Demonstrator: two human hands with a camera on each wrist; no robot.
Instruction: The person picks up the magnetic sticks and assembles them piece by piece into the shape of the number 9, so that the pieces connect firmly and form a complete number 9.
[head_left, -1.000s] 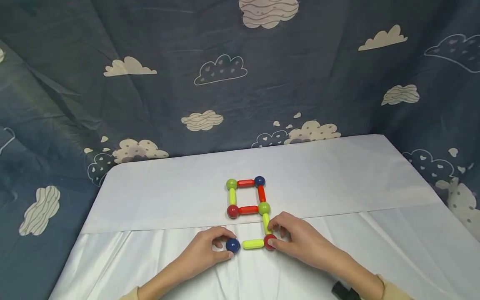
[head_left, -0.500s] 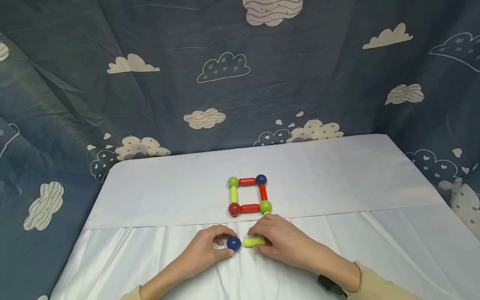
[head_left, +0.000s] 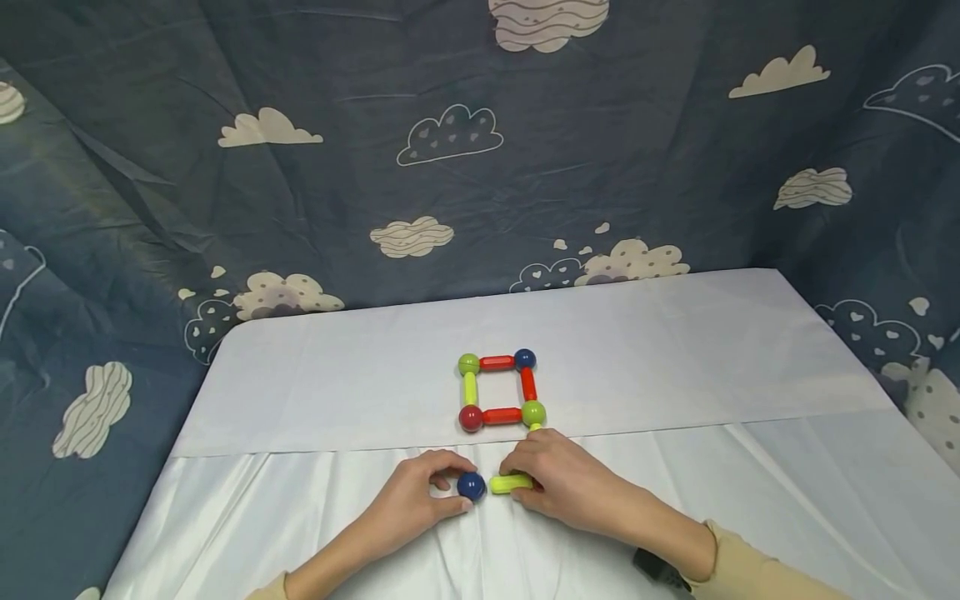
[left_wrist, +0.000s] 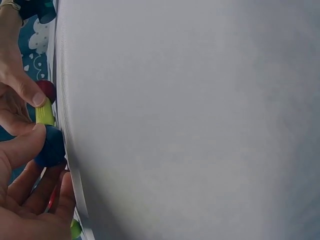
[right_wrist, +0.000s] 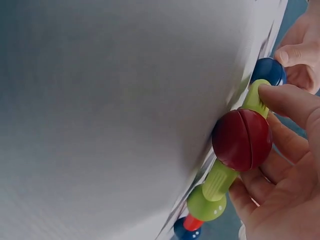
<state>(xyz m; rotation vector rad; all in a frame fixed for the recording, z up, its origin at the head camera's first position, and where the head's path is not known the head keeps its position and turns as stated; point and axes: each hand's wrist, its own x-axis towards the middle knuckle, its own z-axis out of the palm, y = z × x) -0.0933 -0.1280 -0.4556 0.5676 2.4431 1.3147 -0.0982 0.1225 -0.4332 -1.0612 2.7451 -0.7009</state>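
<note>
My left hand pinches a dark blue ball between thumb and fingers, low over the white cloth. Just right of it my right hand pinches a yellow-green rod, whose free end points at the ball with a small gap in the head view. The right wrist view shows the rod's other end on a red ball. A second yellow-green rod links that red ball to a green ball. This green ball is a corner of a flat square of rods and balls; in the head view my right hand hides the red ball.
The square's other corners are a red ball, a green ball and a blue ball, joined by red and yellow-green rods. Behind the white-covered table hangs a dark cloth with a cloud pattern.
My right hand has moved left from the red ball at the corner onto the yellow-green rod, now covering that ball. My left hand still holds the blue ball in about the same place.
</note>
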